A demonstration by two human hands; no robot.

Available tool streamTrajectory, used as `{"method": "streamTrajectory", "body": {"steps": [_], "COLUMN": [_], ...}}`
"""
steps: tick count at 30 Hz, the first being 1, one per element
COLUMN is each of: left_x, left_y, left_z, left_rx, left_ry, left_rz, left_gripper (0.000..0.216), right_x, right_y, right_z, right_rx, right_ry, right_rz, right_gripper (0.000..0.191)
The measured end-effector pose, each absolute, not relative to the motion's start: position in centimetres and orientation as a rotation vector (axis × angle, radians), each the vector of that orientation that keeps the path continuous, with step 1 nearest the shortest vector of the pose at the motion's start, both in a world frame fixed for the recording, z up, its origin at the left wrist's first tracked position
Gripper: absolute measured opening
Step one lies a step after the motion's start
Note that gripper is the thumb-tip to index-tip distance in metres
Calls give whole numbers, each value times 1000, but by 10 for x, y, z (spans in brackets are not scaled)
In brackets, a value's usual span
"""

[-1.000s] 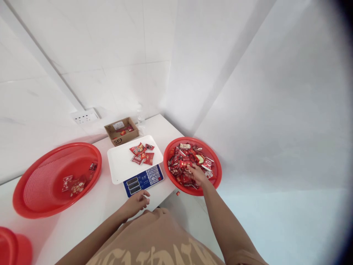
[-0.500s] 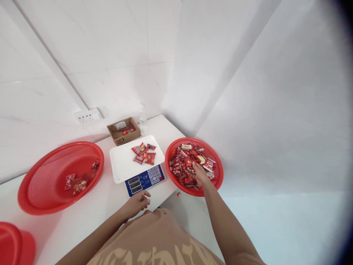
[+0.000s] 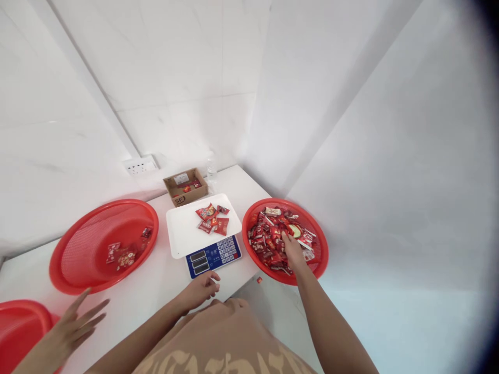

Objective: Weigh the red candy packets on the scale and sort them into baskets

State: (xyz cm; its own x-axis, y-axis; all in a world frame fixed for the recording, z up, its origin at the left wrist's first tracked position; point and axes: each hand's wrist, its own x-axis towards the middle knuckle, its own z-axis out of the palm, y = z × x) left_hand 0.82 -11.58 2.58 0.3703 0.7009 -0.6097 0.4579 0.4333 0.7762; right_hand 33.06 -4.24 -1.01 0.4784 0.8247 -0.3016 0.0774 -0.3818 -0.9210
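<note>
My right hand (image 3: pixel 293 250) reaches into the red basket (image 3: pixel 323 259) at the right, among many wrapped candies. Its fingers are closed at a red candy packet (image 3: pixel 277 234), partly hiding it. Nearer my body, my left hand (image 3: pixel 200 290) hovers just in front of the blue scale (image 3: pixel 208 261), empty, its fingers loosely bent and apart. On the scale's white tray (image 3: pixel 181 234) lie several red wrapped candies (image 3: pixel 210 218), towards the right side.
At the left stands another red basket (image 3: pixel 70 259) with some packets inside. A co-worker's hand (image 3: pixel 76 328) is spread beside it, above a red container (image 3: pixel 23 322). Behind the scale are a cardboard box (image 3: pixel 191 195) and a clear bottle (image 3: pixel 211 169). A small red piece (image 3: pixel 259 280) lies on the floor.
A co-worker's hand has come into view at the lower left. The view has shifted, so everything sits further right. My right hand's fingers have closed in among the candies; my left stays near the scale.
</note>
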Motion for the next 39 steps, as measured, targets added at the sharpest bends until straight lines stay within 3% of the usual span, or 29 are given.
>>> {"method": "streamTrajectory", "body": {"steps": [6, 16, 26, 35, 39], "left_x": [-9, -49, -41, -28, -31], "left_y": [-113, -109, -112, -109, -113], "left_z": [30, 27, 22, 28, 28], "left_rx": [1164, 1390, 1410, 1468, 1484], "left_ry": [1321, 1671, 1585, 1535, 1541], "left_rz": [280, 322, 288, 218, 228], "left_gripper": [31, 24, 26, 28, 29], "right_x": [322, 281, 281, 184, 164], "right_y": [-54, -77, -66, -10, 2], "right_z": [-19, -30, -14, 28, 31], "right_rx": [-1858, -1951, -1900, -1476, -1433], "right_ry": [-863, -1205, -1062, -1052, -998], "right_rz": [898, 817, 777, 1424, 1541], "right_gripper": [45, 38, 36, 20, 34]}}
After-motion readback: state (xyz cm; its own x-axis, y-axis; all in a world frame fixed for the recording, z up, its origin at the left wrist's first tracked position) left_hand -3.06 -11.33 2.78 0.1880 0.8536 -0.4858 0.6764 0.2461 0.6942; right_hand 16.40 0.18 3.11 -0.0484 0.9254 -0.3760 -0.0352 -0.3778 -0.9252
